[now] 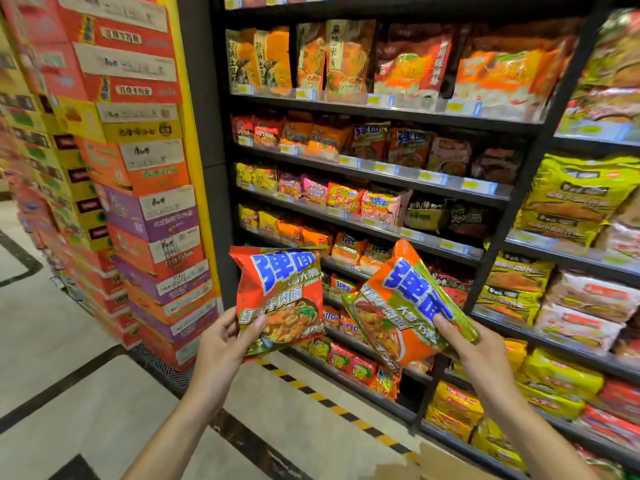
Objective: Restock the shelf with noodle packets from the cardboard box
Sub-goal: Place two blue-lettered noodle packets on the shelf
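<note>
My left hand (227,344) grips the lower left corner of a red noodle packet (280,292) with blue lettering, held upright in front of the shelf unit (381,174). The orange noodle packet (398,306) in my right hand (474,351) has the same blue lettering and tilts to the right; I pinch it at its lower right edge. Both packets hang in the air before the lower shelves. A corner of the cardboard box (440,462) shows at the bottom edge, on the floor by the shelf foot.
The dark shelf unit holds several rows of noodle packets with yellow price tags. A second bay (581,271) of yellow and red multipacks stands to the right. Tall stacks of noodle cartons (138,188) rise on the left. A yellow-black hazard strip (311,393) runs along the tiled floor.
</note>
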Demonstrator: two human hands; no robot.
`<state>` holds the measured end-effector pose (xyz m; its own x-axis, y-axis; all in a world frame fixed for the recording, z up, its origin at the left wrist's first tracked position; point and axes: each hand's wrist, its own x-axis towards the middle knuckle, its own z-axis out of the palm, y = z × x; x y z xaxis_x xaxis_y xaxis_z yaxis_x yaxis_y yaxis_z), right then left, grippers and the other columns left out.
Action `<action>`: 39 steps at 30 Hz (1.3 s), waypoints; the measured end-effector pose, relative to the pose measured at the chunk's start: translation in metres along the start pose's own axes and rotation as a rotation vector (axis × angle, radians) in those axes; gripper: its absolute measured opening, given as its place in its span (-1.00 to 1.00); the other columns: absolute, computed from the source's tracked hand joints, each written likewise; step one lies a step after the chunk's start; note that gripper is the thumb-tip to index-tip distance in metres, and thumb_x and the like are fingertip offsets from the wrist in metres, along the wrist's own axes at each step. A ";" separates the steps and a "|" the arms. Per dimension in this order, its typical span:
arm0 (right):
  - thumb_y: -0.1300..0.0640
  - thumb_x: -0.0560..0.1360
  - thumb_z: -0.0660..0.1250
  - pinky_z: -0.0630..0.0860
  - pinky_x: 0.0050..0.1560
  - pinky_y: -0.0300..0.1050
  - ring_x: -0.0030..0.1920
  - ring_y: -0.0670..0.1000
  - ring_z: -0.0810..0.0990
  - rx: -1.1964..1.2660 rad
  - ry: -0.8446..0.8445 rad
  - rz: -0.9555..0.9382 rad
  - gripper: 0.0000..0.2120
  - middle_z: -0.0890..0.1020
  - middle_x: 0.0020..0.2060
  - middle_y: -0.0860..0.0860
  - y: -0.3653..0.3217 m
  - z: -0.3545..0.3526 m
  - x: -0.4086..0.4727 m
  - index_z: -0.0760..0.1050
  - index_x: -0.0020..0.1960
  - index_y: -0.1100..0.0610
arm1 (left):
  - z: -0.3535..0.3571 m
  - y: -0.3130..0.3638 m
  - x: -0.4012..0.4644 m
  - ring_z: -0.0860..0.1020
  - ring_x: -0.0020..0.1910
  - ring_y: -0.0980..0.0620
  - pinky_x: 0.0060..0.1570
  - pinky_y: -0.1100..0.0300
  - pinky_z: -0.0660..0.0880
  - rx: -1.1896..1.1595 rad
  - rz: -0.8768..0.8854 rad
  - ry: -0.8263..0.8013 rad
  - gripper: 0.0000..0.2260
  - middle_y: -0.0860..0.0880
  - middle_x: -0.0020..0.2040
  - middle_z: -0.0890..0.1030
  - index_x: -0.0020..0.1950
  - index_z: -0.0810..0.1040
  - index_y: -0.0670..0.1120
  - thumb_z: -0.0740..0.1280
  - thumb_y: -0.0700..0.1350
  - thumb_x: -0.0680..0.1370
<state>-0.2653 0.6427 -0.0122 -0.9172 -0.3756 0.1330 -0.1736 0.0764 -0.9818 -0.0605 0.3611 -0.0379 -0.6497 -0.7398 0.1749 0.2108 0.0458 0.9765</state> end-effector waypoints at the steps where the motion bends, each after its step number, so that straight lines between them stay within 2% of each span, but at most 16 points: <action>1: -0.05 0.50 0.41 0.63 -0.02 0.07 -0.11 -0.01 0.73 -0.004 -0.003 0.001 -0.80 0.74 -0.15 -0.04 0.003 0.004 0.012 0.60 0.06 0.01 | 0.000 -0.004 0.011 0.67 0.09 -0.02 0.09 -0.06 0.60 0.006 -0.004 -0.002 -0.69 -0.01 0.11 0.70 0.26 0.59 -0.03 0.43 -0.11 0.52; 4: -0.04 0.50 0.41 0.63 0.00 0.11 -0.11 0.01 0.74 0.002 -0.005 -0.005 -0.78 0.75 -0.14 -0.02 0.011 0.019 0.052 0.61 0.08 0.03 | 0.004 -0.014 0.053 0.67 0.09 0.00 0.08 -0.02 0.62 0.023 -0.017 -0.015 -0.68 0.01 0.09 0.71 0.23 0.60 -0.01 0.45 -0.07 0.48; 8: -0.01 0.50 0.41 0.63 -0.17 -0.04 -0.14 -0.02 0.74 0.016 0.008 -0.046 -0.79 0.74 -0.16 -0.03 0.023 0.040 0.121 0.61 0.09 0.06 | 0.017 -0.020 0.125 0.68 0.06 0.07 0.00 0.17 0.63 0.051 0.014 -0.032 -0.75 0.07 0.07 0.71 0.18 0.61 0.02 0.43 -0.10 0.50; 11: -0.01 0.50 0.41 0.63 -0.04 0.08 -0.16 0.00 0.74 0.009 0.034 -0.077 -0.83 0.75 -0.18 -0.03 0.025 0.054 0.181 0.63 0.03 0.05 | 0.034 -0.022 0.188 0.68 0.01 0.13 -0.16 0.33 0.60 0.044 0.022 -0.043 -0.78 0.09 0.02 0.72 0.15 0.60 0.02 0.42 -0.12 0.52; 14: 0.00 0.48 0.41 0.63 -0.04 0.09 -0.14 0.03 0.74 0.022 0.040 -0.113 -0.85 0.75 -0.19 -0.03 0.018 0.066 0.241 0.66 0.00 0.03 | 0.057 -0.024 0.254 0.67 -0.12 0.27 -0.28 0.41 0.55 0.050 0.030 -0.030 -0.82 0.18 -0.10 0.72 0.04 0.59 0.07 0.44 -0.16 0.49; 16: 0.02 0.50 0.42 0.61 -0.07 0.02 -0.19 0.01 0.72 0.016 0.060 -0.130 -0.92 0.74 -0.22 0.00 0.013 0.070 0.277 0.69 -0.09 -0.02 | 0.070 -0.027 0.293 0.67 -0.09 0.23 -0.25 0.39 0.56 0.048 0.041 -0.047 -0.81 0.17 -0.11 0.72 0.05 0.59 0.04 0.44 -0.20 0.50; 18: 0.01 0.50 0.44 0.54 -0.19 -0.06 -0.29 0.01 0.67 -0.008 0.104 -0.160 -0.92 0.71 -0.28 0.07 0.010 0.071 0.310 0.69 -0.15 -0.06 | 0.079 -0.032 0.327 0.68 0.00 0.10 -0.14 0.32 0.60 0.041 0.043 -0.075 -0.79 0.07 -0.01 0.73 0.12 0.62 -0.01 0.44 -0.19 0.50; 20: -0.03 0.47 0.45 0.58 -0.09 0.10 -0.20 0.11 0.70 -0.007 0.138 -0.158 -0.88 0.72 -0.24 0.12 0.007 0.074 0.337 0.69 -0.12 0.01 | 0.087 -0.037 0.356 0.68 0.06 0.06 -0.07 0.30 0.61 0.036 0.067 -0.091 -0.78 0.02 0.03 0.72 0.15 0.63 -0.02 0.44 -0.17 0.51; 22: -0.04 0.45 0.44 0.60 0.05 0.17 -0.11 0.08 0.73 0.010 0.157 -0.166 -0.84 0.75 -0.19 0.04 0.002 0.080 0.361 0.70 -0.08 0.02 | 0.095 -0.041 0.385 0.67 0.07 0.08 -0.03 0.30 0.59 0.035 0.102 -0.126 -0.78 0.03 0.05 0.72 0.15 0.64 -0.03 0.43 -0.18 0.51; 25: -0.05 0.46 0.43 0.59 0.03 0.08 -0.08 0.02 0.73 0.006 0.161 -0.178 -0.85 0.75 -0.15 -0.01 -0.007 0.091 0.390 0.70 -0.06 -0.01 | 0.106 -0.047 0.431 0.66 0.06 0.12 -0.03 0.33 0.58 0.012 0.129 -0.180 -0.77 0.05 0.05 0.72 0.15 0.63 -0.01 0.43 -0.20 0.52; 28: -0.01 0.47 0.42 0.59 -0.13 -0.20 -0.12 -0.08 0.71 0.007 0.231 -0.208 -0.89 0.75 -0.18 -0.05 -0.012 0.105 0.417 0.67 -0.06 -0.01 | 0.114 -0.054 0.486 0.66 0.06 0.13 -0.04 0.34 0.57 -0.004 0.151 -0.233 -0.77 0.06 0.05 0.72 0.15 0.63 0.00 0.43 -0.19 0.51; 29: 0.00 0.47 0.42 0.59 -0.17 -0.24 -0.14 -0.10 0.71 -0.002 0.257 -0.215 -0.90 0.75 -0.19 -0.06 -0.014 0.110 0.426 0.67 -0.07 -0.02 | 0.117 -0.056 0.505 0.66 0.07 0.13 -0.05 0.34 0.57 -0.013 0.158 -0.249 -0.76 0.06 0.05 0.72 0.15 0.63 0.00 0.43 -0.19 0.51; 31: 0.01 0.47 0.43 0.60 -0.15 -0.19 -0.16 -0.12 0.71 -0.020 0.305 -0.223 -0.91 0.75 -0.19 -0.06 -0.018 0.121 0.445 0.67 -0.08 -0.01 | 0.123 -0.058 0.545 0.66 0.05 0.14 -0.08 0.36 0.56 -0.033 0.179 -0.280 -0.76 0.06 0.04 0.72 0.15 0.63 -0.02 0.44 -0.20 0.50; 35: -0.05 0.44 0.44 0.59 0.00 0.15 -0.13 -0.05 0.71 -0.042 0.393 -0.208 -0.84 0.75 -0.18 -0.02 -0.030 0.140 0.483 0.70 -0.08 0.01 | 0.139 -0.053 0.621 0.66 0.00 0.13 -0.07 0.34 0.56 -0.081 0.242 -0.325 -0.80 0.05 -0.04 0.73 0.07 0.65 -0.06 0.45 -0.26 0.48; 39: -0.13 0.38 0.46 0.58 0.14 0.25 -0.09 0.03 0.72 -0.041 0.476 -0.214 -0.77 0.75 -0.16 0.01 -0.042 0.153 0.516 0.71 -0.09 0.00 | 0.152 -0.048 0.694 0.65 0.08 0.04 0.04 0.16 0.55 -0.080 0.308 -0.417 -0.75 0.01 0.02 0.72 0.09 0.67 0.00 0.51 -0.18 0.43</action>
<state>-0.6766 0.3040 0.0768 -0.9197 0.0740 0.3857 -0.3797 0.0832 -0.9214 -0.6325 -0.0525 0.0558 -0.7808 -0.3692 0.5040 0.4827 0.1558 0.8618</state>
